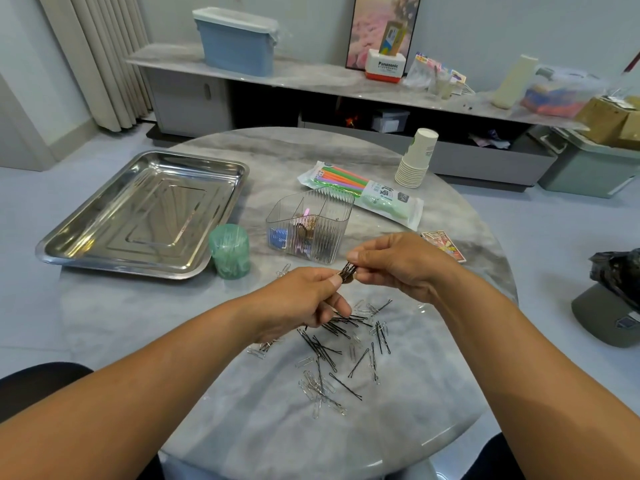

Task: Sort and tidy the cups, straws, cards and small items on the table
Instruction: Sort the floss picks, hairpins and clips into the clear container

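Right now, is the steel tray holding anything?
Empty: the steel tray shows only its bare, ridged, reflective floor.

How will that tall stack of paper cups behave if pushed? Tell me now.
The stack of paper cups stands tall, narrow and already leaning, so it would probably tip rather than slide. Being paper, it is likely light and easily crushed. On the smooth marble table, toppled cups may roll.

Blue lidded bin on the marble sideboard, beside framed picture.
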Motion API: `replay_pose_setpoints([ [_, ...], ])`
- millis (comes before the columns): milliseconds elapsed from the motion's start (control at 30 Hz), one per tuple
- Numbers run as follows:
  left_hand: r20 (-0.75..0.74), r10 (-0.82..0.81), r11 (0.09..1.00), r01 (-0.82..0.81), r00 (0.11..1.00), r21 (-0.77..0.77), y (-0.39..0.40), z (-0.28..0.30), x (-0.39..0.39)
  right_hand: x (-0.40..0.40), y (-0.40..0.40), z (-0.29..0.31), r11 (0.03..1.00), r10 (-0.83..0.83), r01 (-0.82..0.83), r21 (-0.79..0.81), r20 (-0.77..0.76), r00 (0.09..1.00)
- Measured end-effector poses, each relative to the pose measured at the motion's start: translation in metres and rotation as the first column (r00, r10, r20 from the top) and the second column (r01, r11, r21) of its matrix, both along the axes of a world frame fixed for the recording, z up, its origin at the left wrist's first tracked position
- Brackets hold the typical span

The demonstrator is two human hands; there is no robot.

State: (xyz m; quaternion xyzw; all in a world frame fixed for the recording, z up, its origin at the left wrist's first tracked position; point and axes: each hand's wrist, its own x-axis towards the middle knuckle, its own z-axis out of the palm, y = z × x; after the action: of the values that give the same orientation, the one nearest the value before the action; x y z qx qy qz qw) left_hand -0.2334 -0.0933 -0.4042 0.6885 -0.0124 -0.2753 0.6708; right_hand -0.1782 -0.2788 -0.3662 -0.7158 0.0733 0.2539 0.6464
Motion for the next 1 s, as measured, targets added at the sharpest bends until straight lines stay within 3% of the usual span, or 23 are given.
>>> replay_pose_setpoints([
  [133, 0.153, -0.088, 0.974, 0.053, 0.984, 0.221, 0.007, -0.005, -0.001, 0.003, -0.008, 0.004, 0.999, -0.035, 0.034, -0.019, -0.033, 0.999],
  [333, 0.111, -0.115, 0.95, 0.077, 0.987, 0.302, 0.01, -0.01, -0.002, 0.006, -0.017, 0.009, 0.991, -0.123, 0.123, -0.05, 0.0, 0.992],
  [433, -0.037, -0.018, 0.983, 0.024, 0.999, 0.184, 0.009, -0.007, 0.0, 0.006, -0.018, 0.009, 0.989, -0.128, 0.13, -0.067, 0.026, 0.991],
  [533, -0.304, 0.106, 0.988, -0.136, 0.947, -0.079, 0.012, 0.001, 0.006, 0.006, -0.019, 0.011, 0.992, -0.1, 0.101, -0.077, 0.016, 0.995],
  [667, -0.523, 0.044, 0.905, -0.256, 0.851, -0.339, 0.02, 0.008, 0.009, 0.003, -0.016, 0.013, 0.996, 0.034, -0.039, -0.083, -0.055, 0.998],
  [867, -0.509, -0.151, 0.852, -0.15, 0.847, -0.502, 0.016, 0.008, 0.004, -0.011, 0.013, -0.001, 0.95, 0.268, -0.286, -0.121, -0.146, 0.952],
  [1000, -0.443, -0.07, 0.928, -0.105, 0.894, -0.358, 0.014, 0.006, 0.004, -0.016, 0.027, -0.006, 0.957, 0.252, -0.266, -0.116, -0.118, 0.96],
])
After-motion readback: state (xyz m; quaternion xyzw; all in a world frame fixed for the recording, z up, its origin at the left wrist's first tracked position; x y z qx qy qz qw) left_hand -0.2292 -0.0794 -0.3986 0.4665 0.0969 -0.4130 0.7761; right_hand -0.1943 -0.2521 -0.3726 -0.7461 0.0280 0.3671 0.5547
